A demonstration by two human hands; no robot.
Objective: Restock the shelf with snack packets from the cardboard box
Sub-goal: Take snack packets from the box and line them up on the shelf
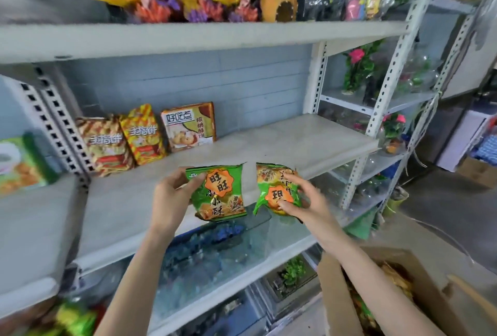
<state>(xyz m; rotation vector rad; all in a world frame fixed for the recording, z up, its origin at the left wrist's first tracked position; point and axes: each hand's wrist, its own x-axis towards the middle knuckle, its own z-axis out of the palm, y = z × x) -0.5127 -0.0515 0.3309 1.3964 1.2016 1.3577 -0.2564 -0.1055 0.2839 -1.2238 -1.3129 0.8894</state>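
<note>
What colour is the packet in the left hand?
Green, with an orange badge. The packet held by the left hand shows best in the head view.

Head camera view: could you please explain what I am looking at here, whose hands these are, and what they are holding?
There is no machine here. A person wears one wide-angle camera on the head, so it looks forward and down at their own two bare hands. The left hand holds a green snack packet by its side. The right hand has its grip on a second green packet. Both packets are held in front of the grey shelf, where three other packs stand at the back left. The open cardboard box at the lower right shows more packets inside.
</note>
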